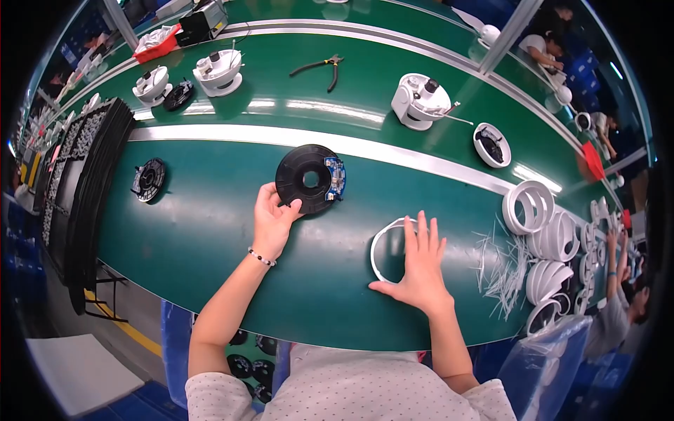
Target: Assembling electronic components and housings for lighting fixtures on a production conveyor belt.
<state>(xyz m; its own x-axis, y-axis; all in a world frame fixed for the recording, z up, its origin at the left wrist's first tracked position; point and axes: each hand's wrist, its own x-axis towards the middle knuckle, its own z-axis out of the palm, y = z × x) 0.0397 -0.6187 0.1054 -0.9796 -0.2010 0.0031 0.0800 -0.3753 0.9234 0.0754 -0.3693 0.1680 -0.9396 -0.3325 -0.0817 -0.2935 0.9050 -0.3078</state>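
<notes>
My left hand (271,219) is closed on the near edge of a black round plastic disc (289,174) with a hole in its middle, held over the green table. A blue circuit board (335,178) sits along the disc's right side. To the right, my right hand (423,270) is open with fingers spread over a thin white plastic ring (375,254). The hand hides the ring's right part; whether the fingertips press on it I cannot tell. Another black round part (149,180) lies apart at the left.
White plastic rings (528,207) are stacked at the right, beside a heap of thin white strips (507,266). Beyond the pale rail stand white housings (422,102), side cutters (321,69) and a white bowl-shaped part (492,145). A black tray stack (88,182) borders the left.
</notes>
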